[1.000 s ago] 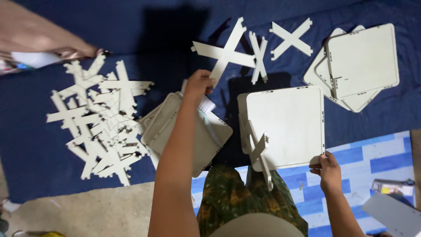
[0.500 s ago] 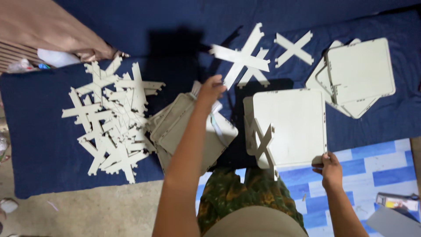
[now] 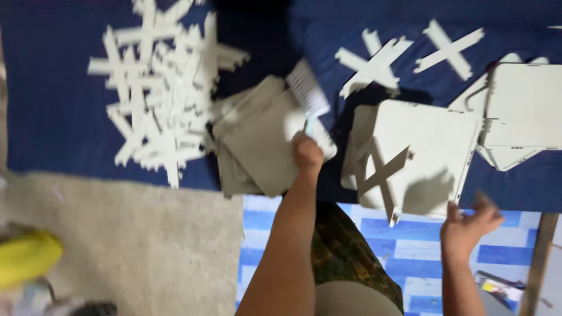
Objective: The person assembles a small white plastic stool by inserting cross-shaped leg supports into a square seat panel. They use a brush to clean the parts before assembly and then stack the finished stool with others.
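My left hand (image 3: 307,153) is closed around the pale teal handle of a white brush (image 3: 308,89). The brush lies over a stack of beige square boards (image 3: 257,146) on the dark blue cloth (image 3: 52,117). My right hand (image 3: 468,225) hovers with fingers spread, just below the lower right corner of a white square panel (image 3: 427,146). It holds nothing. A white cross-shaped piece (image 3: 380,175) leans against that panel's front left side. The picture is blurred.
A big pile of white cross pieces (image 3: 164,99) lies to the left, with two loose crosses (image 3: 374,64) at the back. More white panels (image 3: 521,111) are stacked at right. A beige carpet (image 3: 129,246), checked blue mat (image 3: 410,246) and yellow object (image 3: 26,257) lie nearer me.
My left hand has drawn back from the loose crosses to the stack of boards. My right hand has come off the panel's corner and spread its fingers. The view has shifted closer.
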